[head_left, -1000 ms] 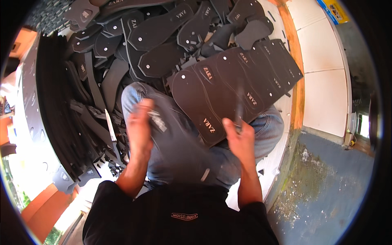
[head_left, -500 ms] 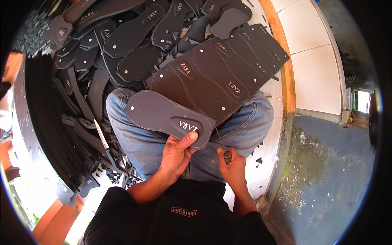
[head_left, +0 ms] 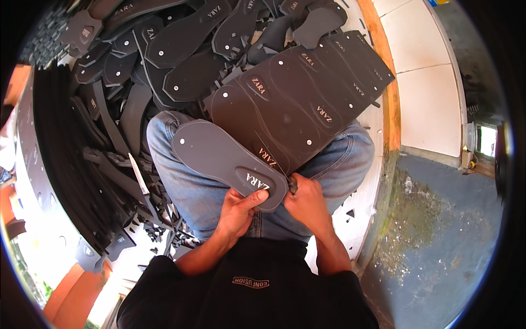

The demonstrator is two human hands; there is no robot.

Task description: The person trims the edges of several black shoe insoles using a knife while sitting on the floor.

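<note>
My left hand [head_left: 241, 211] pinches a dark grey shoe insole [head_left: 203, 145] near its heel end, thumb on top beside a raised oval pad. The insole slants over my lap, a white dot near its wide end. Close against its right edge, my right hand [head_left: 308, 202] is closed round the dark handle [head_left: 293, 183] of a thin-bladed knife; the blade can hardly be made out now. Just beyond, a large dark foam sheet [head_left: 285, 118] marked with several insole outlines rests across my legs, partly under the held insole.
Loose insoles [head_left: 183, 44] and offcuts lie heaped ahead and to the left. Another knife [head_left: 138, 174], its pale blade pointing up, lies left of my leg. A tall dark stack [head_left: 60, 159] stands at far left. A wooden strip [head_left: 390, 115] edges the white surface on the right.
My right hand has moved up and left with the knife, from below the sheet to the insole's edge. The insole has turned slightly, its heel end lower. The whole view has shifted a little.
</note>
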